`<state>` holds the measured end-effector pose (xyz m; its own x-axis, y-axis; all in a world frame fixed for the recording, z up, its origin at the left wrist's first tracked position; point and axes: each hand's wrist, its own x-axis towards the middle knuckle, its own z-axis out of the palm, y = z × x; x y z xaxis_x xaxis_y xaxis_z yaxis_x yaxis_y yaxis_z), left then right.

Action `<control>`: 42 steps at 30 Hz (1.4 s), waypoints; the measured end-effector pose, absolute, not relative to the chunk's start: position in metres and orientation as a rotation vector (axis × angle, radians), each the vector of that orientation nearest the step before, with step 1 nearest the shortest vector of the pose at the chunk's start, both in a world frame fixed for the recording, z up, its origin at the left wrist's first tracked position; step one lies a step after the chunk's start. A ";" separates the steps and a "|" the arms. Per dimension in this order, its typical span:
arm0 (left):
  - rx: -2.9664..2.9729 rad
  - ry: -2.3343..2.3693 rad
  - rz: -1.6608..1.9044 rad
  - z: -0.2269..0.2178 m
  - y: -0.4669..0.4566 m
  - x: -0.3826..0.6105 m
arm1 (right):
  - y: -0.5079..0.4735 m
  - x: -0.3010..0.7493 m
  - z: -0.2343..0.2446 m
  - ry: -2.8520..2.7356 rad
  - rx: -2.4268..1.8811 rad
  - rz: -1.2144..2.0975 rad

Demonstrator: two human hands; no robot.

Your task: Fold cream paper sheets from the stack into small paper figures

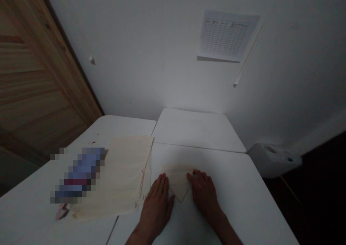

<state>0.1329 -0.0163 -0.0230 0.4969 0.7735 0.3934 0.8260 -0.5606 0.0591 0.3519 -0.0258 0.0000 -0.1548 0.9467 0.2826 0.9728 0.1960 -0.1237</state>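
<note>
Left hand, right hand palm-down; fingers at folded sheet sides.

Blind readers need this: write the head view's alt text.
A left hand and right hand touch a pale sheet pointing toward the wearer on a white table. To the left lie stacked pale sheets and a pixelated patch; a printed chart hangs on the wall.

A: Report fittings on the wall, clocked from view centre.
B: Printed chart, 1 o'clock; narrow white strip, 2 o'clock; small white peg, 10 o'clock.
A: Report items flanking the bench.
B: Wooden panel, 10 o'clock; white container, 4 o'clock.
</note>
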 end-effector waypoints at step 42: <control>-3.184 -1.622 -0.397 0.028 0.085 0.126 | 0.046 0.379 0.047 -2.305 -1.709 0.557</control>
